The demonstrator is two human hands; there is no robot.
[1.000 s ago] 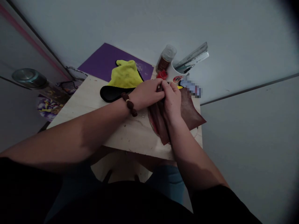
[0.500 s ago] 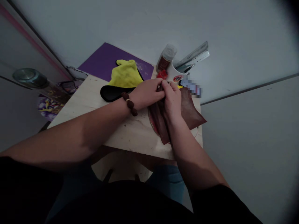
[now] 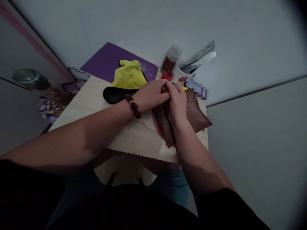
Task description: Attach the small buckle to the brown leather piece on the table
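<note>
A folded sheet of brown leather [image 3: 196, 114] with pointed corners lies at the right of the small wooden table, partly under my hands. My left hand [image 3: 153, 92], wearing a dark beaded bracelet [image 3: 133, 105], comes in from the left with its fingers closed at the leather's upper part. My right hand [image 3: 177, 102] lies across the leather, fingers curled and pinching right against the left fingertips. Both hands grip the leather there; whether a small item sits between the fingertips is hidden. A red-edged round shape [image 3: 158, 126] shows beneath the leather's left side.
Left of my hands, a yellow and black cloth [image 3: 129, 76] overlaps a purple sheet [image 3: 98, 60]. At the back stand a clear bottle [image 3: 171, 57], a red item [image 3: 167, 75] and a white cup [image 3: 178, 75] holding rulers and a pen. The wooden table [image 3: 79, 105] meets walls behind and right.
Almost nothing differs. Both hands stay together at the leather, with only a very slight shift of the fingers and of the view.
</note>
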